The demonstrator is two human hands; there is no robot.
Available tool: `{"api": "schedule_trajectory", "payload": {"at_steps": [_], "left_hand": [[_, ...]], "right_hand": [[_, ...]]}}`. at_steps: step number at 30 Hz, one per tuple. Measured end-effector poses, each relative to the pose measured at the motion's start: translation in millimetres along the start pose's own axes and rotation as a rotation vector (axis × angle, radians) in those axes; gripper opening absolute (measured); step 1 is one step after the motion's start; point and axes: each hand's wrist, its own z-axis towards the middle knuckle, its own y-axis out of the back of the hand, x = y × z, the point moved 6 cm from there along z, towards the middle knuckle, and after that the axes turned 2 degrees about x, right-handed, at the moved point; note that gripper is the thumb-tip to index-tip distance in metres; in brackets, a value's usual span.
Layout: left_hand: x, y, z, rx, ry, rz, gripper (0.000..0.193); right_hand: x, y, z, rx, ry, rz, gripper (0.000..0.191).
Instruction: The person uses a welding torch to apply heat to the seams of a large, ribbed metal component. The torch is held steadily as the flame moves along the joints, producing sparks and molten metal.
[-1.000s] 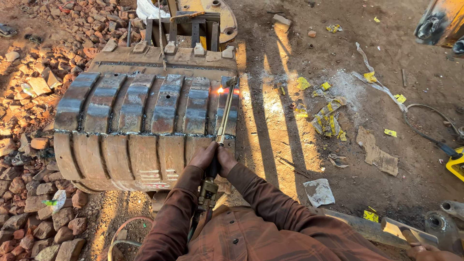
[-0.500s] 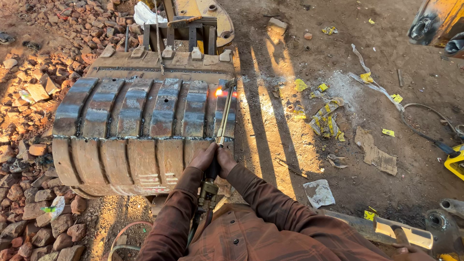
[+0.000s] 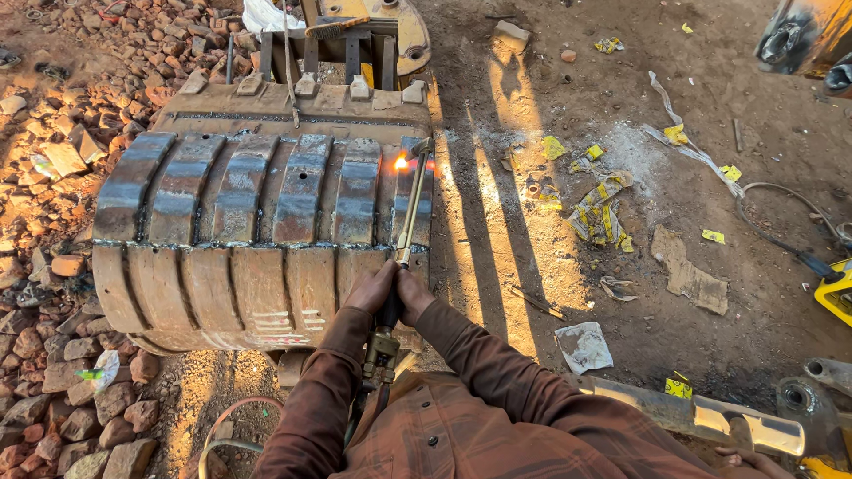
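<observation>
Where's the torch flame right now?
In the head view, the flame glows at the tip of the cutting torch, on the excavator bucket near its right edge, beyond both hands.

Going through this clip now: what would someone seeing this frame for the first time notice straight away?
First, the bright orange flame at the tip of a long cutting torch, burning against the upper right of a big ribbed steel digger bucket lying on the dirt. Both hands, left hand and right hand, close around the torch's handle at centre bottom. Reddish rubble lies on the left, yellow scraps on the right.
</observation>
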Motion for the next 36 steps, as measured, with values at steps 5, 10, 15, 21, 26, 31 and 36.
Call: {"api": "schedule_trajectory", "payload": {"at_steps": [5,10,15,21,26,31,36], "left_hand": [[5.1,-1.6,3.0,0.001,-0.034,-0.025,0.072],[5.6,-0.3,4.2,-0.006,-0.022,0.001,0.073],[7.5,-8.0,6.0,0.046,0.056,-0.013,0.075],[9.8,-13.2,10.1,0.054,0.084,-0.007,0.078],[8.2,-15.7,12.2,0.081,0.077,0.003,0.083],[5.4,-19.4,13.4,0.09,0.077,0.021,0.084],[0.6,-25.1,13.5,0.123,0.058,-0.039,0.082]], "right_hand": [[-3.5,1.0,0.6,-0.021,-0.01,0.006,0.034],[-2.7,0.5,1.3,-0.013,0.004,-0.001,0.034],[-1.1,4.7,-2.8,-0.043,-0.008,-0.01,0.039],[0.9,6.7,-8.4,-0.066,-0.012,-0.002,0.044],[0.1,13.5,-6.4,-0.08,-0.008,0.009,0.043],[0.3,16.8,-4.1,-0.06,0.008,0.026,0.041],[2.3,19.1,-5.7,-0.069,0.029,0.037,0.04]]}}
